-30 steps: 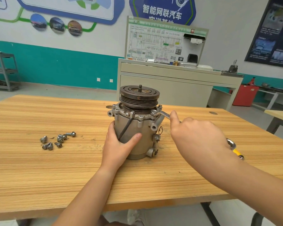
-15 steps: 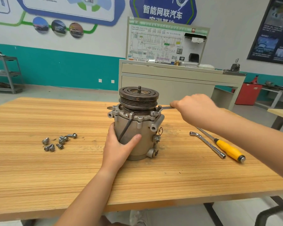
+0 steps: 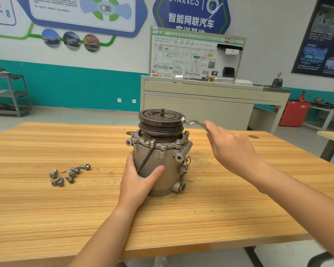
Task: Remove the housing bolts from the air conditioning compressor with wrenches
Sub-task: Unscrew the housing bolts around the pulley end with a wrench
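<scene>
The grey air conditioning compressor (image 3: 162,160) stands upright on the wooden table (image 3: 66,218), its dark grooved pulley (image 3: 161,122) on top. My left hand (image 3: 138,182) grips the housing's lower front. My right hand (image 3: 229,149) holds a slim metal wrench (image 3: 194,122) raised beside the pulley's right rim, above the flange bolts. Several removed bolts (image 3: 69,174) lie in a loose group on the table to the left.
A beige training bench (image 3: 210,105) with a wiring-diagram board stands behind the table. A grey shelf rack (image 3: 8,93) is at the far left, a red container (image 3: 294,113) at the right. My right arm hides the table area to the compressor's right.
My right hand swung the wrench from the front right round to the back right, and its head now sits higher, beside the pulley rim. My left hand kept its hold on the housing.
</scene>
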Motion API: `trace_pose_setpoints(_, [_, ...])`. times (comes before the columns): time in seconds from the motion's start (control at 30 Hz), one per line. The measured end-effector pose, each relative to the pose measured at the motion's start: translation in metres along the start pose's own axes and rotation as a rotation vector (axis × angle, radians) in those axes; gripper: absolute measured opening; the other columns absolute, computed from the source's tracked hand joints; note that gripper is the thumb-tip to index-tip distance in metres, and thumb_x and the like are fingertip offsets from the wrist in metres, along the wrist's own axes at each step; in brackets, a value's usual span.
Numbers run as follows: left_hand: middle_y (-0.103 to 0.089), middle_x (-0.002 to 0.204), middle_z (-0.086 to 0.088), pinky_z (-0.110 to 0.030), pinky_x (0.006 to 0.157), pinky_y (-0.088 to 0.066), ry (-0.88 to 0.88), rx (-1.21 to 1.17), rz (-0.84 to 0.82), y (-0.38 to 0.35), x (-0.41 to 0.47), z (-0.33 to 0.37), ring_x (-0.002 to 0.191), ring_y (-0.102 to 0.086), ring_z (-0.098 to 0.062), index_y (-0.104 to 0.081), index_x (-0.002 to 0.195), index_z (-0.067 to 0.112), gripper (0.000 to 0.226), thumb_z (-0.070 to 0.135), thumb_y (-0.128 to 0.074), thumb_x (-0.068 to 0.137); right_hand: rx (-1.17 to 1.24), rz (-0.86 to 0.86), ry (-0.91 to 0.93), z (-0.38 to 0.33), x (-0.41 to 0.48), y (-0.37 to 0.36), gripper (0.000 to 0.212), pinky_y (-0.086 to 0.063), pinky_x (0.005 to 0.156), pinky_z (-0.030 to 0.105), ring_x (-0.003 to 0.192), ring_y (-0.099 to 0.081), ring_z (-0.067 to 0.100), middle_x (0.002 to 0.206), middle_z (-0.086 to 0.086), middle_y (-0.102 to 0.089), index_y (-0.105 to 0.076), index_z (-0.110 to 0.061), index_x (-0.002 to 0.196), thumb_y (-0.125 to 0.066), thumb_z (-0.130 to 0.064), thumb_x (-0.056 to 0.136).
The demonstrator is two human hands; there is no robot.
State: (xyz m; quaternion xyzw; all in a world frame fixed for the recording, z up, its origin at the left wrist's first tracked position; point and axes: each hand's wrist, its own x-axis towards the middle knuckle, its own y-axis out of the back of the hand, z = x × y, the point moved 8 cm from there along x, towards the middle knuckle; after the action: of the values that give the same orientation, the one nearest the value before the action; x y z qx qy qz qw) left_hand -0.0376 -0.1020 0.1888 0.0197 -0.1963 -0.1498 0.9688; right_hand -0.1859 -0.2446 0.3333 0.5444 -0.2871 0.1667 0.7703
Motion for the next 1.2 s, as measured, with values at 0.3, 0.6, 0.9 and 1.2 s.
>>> trace_pose_setpoints(0.3, [-0.038,0.106,0.040,-0.008,0.075,-0.034,-0.009,-0.015,-0.008,-0.001,0.000,0.000,0.104,-0.049,0.000,-0.028,0.143,0.031,0.096,0.051,-0.076,0.063,-0.276,-0.202,0.050,-0.019,-0.027,0.018,0.057,-0.017,0.040,0.027,0.059,-0.040,0.024,0.076,-0.001,-0.042,-0.015,-0.023,0.145,-0.037,-0.012,0.094])
trace_pose_setpoints(0.6, [-0.044,0.123,0.020,-0.022,0.088,-0.036,-0.004,-0.008,0.001,-0.001,0.000,-0.001,0.114,-0.047,-0.006,-0.026,0.146,0.026,0.099,0.051,-0.079,0.065,-0.385,-0.455,0.081,-0.059,-0.007,0.030,0.044,-0.022,0.037,0.027,0.060,-0.045,0.022,0.060,0.001,-0.026,-0.039,-0.004,0.131,-0.041,0.001,0.087])
trace_pose_setpoints(0.9, [-0.048,0.121,0.017,-0.025,0.090,-0.039,-0.002,-0.009,-0.005,-0.001,-0.001,0.003,0.113,-0.050,-0.009,-0.033,0.141,0.028,0.087,0.045,-0.078,0.068,-0.356,-0.376,0.212,-0.021,0.013,0.025,0.044,-0.018,0.040,0.024,0.049,-0.032,0.016,0.057,-0.005,-0.030,-0.043,-0.026,0.130,-0.038,-0.011,0.090])
trace_pose_setpoints(1.2, [-0.042,0.108,0.035,-0.013,0.081,-0.036,0.011,0.017,0.004,0.000,-0.003,0.005,0.102,-0.048,0.004,-0.028,0.145,0.027,0.094,0.048,-0.076,0.067,-0.262,-0.158,0.251,-0.012,0.052,-0.025,0.035,-0.044,0.059,0.032,0.079,-0.062,0.028,0.090,0.006,-0.064,-0.055,-0.012,0.117,-0.041,0.003,0.088])
